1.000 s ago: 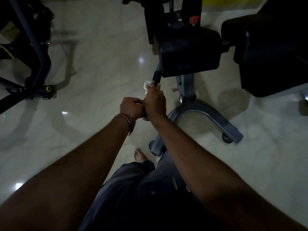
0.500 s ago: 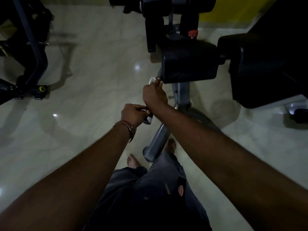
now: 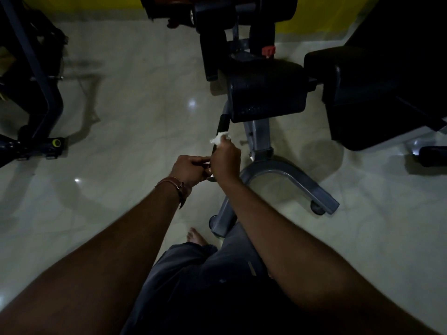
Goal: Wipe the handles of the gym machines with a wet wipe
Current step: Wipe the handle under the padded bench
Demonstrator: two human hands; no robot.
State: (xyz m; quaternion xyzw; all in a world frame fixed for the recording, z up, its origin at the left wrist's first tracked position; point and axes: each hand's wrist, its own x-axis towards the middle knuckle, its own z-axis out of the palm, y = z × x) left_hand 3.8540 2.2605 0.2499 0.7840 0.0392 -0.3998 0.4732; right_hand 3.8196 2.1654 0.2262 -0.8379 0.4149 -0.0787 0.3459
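Observation:
A black handle (image 3: 223, 124) slants down from under a black padded seat (image 3: 266, 93) of a grey gym machine. My right hand (image 3: 226, 158) grips the handle's lower part with a white wet wipe (image 3: 219, 139) bunched at its fingertips against the bar. My left hand (image 3: 191, 168) sits just left of it, fingers curled at the handle's near metal end; a brown band circles that wrist. The part of the handle under both hands is hidden.
The machine's grey curved base (image 3: 290, 180) with a small wheel lies on the glossy pale floor to the right. A second black pad (image 3: 375, 97) stands far right. A dark machine frame (image 3: 38, 97) occupies the left. My bare foot (image 3: 196, 235) shows below.
My right hand has slid back down the handle toward me with the wipe, after reaching up near the seat pad. My left hand stays at the handle's near end.

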